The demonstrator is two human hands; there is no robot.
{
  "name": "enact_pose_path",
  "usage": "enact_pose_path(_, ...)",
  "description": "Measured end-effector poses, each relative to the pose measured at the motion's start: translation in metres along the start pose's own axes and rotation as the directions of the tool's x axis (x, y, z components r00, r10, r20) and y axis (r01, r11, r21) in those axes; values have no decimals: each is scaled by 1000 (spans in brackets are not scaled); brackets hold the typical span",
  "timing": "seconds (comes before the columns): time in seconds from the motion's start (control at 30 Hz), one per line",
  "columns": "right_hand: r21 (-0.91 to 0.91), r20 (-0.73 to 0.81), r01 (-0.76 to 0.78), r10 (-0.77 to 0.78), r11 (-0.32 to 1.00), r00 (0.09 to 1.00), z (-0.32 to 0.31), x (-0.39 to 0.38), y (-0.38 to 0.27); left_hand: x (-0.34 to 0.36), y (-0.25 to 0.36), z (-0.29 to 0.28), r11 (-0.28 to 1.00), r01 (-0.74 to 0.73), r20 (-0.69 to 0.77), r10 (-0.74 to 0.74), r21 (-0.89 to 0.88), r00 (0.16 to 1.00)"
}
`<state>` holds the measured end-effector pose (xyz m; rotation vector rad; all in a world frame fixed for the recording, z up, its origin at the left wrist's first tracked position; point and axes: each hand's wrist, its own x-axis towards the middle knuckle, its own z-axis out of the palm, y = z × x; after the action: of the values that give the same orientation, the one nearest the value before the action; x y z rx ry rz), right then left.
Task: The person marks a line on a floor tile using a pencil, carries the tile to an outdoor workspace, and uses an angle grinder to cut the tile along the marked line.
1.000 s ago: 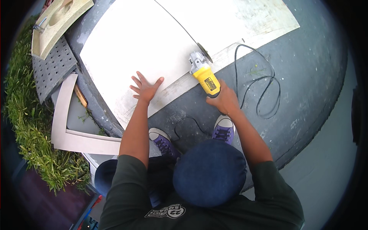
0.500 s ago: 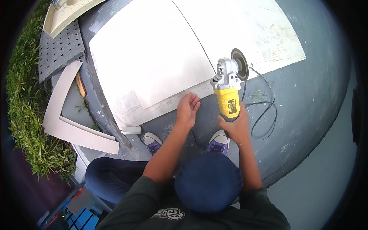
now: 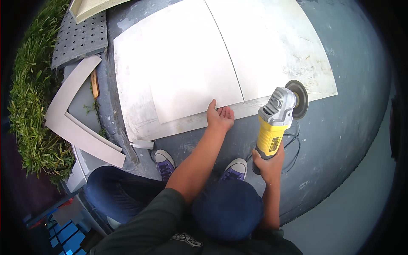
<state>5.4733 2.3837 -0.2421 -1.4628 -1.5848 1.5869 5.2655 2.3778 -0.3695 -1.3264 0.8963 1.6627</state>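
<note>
My right hand (image 3: 270, 163) is wrapped round the rear body of a yellow and grey angle grinder (image 3: 272, 134), held up over the floor. The grinder's round dark disc (image 3: 298, 100) points up and to the right, overlapping the near right edge of the lower white sheet. My left hand (image 3: 221, 119) is palm up, thumb apart and fingers loosely curled, with nothing visible in it. It lies over the near edge of a large white panel (image 3: 195, 72); whether it touches the panel, I cannot tell. A dark straight line (image 3: 225, 49) runs along the panel toward its near edge.
A larger, stained white sheet (image 3: 312, 63) lies beneath the panel on the grey floor (image 3: 331, 140). A black cord (image 3: 293, 146) loops beside the grinder. To the left are an L-shaped pale offcut (image 3: 80, 131), a perforated grey slab (image 3: 83, 38) and grass (image 3: 32, 93). My shoes stand near the sheet.
The grinder and my right hand have moved right and down in view. My left hand has shifted right along the panel's near edge, its fingers more curled. The whole view has shifted somewhat.
</note>
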Motion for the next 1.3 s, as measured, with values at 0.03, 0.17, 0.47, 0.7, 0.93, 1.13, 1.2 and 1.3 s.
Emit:
enact_pose_path(0.03, -3, 4, 1, -1, 1000, 1000, -1, -2, 0, -1, -1, 1, 1000, -1, 6, 1, -10, 1000)
enact_pose_path(0.17, 7, 12, -7, 7, 1000, 1000, -6, -7, 0, 1, -5, 8, 998, -21, -82, 16, -61, 996)
enact_pose_path(0.47, 2, 27, -64, 64, 998, 998, -6, -8, -4, 11, -2, -4, 979, -151, 22, 155, -139, 988)
enact_pose_path(0.7, -28, 63, -51, 53, 998, 997, -3, -5, -1, 7, 44, -74, 933, -360, 66, 361, -14, 930)
enact_pose_path(0.93, -50, 107, -13, 18, 999, 994, 2, -5, 3, -15, 131, -133, 789, -609, 113, 615, -86, 781)
enact_pose_path(1.13, -75, 174, 16, -2, 997, 985, 12, -8, -7, 1, 212, -164, 624, -778, -10, 780, 73, 625)
enact_pose_path(1.2, -105, 185, 7, 13, 994, 983, 12, -7, -6, -11, 217, -156, 509, -771, -252, 860, 383, 443)
enact_pose_path(1.3, -53, 203, -28, 38, 998, 979, 13, -4, -9, -28, 238, -154, 539, -625, -367, 842, 564, 395)
